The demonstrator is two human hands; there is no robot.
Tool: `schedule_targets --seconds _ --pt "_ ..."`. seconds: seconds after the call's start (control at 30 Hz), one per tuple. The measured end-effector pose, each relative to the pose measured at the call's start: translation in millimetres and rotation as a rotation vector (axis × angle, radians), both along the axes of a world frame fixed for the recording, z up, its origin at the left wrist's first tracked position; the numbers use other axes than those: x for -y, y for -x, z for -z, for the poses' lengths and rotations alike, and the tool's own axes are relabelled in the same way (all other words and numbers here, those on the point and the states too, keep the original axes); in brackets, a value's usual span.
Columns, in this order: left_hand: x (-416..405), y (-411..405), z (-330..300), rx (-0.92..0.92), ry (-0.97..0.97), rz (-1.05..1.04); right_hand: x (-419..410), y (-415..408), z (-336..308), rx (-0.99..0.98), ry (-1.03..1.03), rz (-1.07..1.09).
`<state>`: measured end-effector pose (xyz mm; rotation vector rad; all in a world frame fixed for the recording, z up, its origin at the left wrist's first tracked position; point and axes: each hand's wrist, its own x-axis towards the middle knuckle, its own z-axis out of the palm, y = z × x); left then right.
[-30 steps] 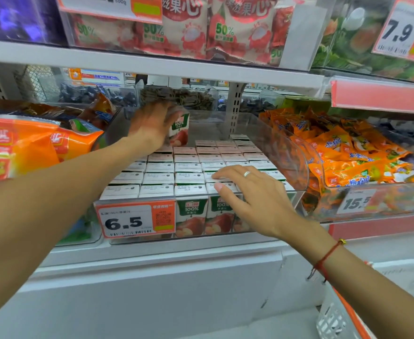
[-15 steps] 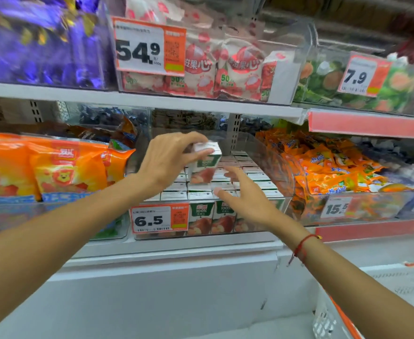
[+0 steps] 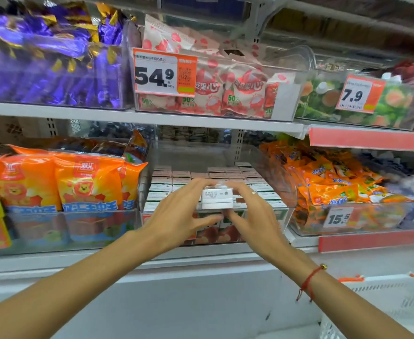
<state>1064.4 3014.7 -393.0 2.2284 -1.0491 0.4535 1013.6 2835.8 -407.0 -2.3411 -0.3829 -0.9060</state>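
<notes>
A small white juice carton point(image 3: 217, 198) is held between both my hands in front of the middle shelf, its top facing me. My left hand point(image 3: 176, 216) grips its left side with fingers above and thumb below. My right hand point(image 3: 252, 216), a ring on one finger, holds its right side the same way. Behind it a clear bin point(image 3: 284, 182) holds several rows of the same cartons point(image 3: 161, 184), standing upright.
Orange snack bags point(image 3: 86, 182) fill the bin to the left, orange sachets point(image 3: 328, 182) the bin to the right. The shelf above carries purple sweets point(image 3: 49, 69) and red-and-white packs point(image 3: 225, 91). A white basket point(image 3: 384, 311) sits at the lower right.
My left hand has drawn the carton out of the back of the bin toward me. My right hand left the front cartons and came up to take the carton's other side.
</notes>
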Motion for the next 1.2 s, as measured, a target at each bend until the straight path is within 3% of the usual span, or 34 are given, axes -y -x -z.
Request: schedule_targets --seconds 0.1,0.27,0.37,0.73,0.97,1.2 --pt "-11.6 22.3 -4.9 -0.106 0.182 0.022 -7.6 19.2 -6.6 0.014 0.003 -0.017" --pt "-25.0 48.5 -7.3 -0.752 0.493 0.069 -27.4 48.9 -12.7 -0.214 -0.391 -0.167" --pt "-31.5 56.4 -1.1 -0.909 0.505 0.057 -32.7 54.2 -10.1 -0.329 -0.508 -0.21" --pt "-36.8 48.1 12.0 -0.87 0.48 -0.031 -31.8 41.9 -0.9 -0.662 -0.654 -0.136" --pt "-29.4 50.7 15.2 -0.943 0.734 -0.041 -36.1 40.7 -2.8 -0.782 -0.78 -0.321" --pt "-27.8 50.8 13.5 -0.912 0.788 -0.032 -37.8 43.5 -1.0 -0.682 -0.772 -0.313"
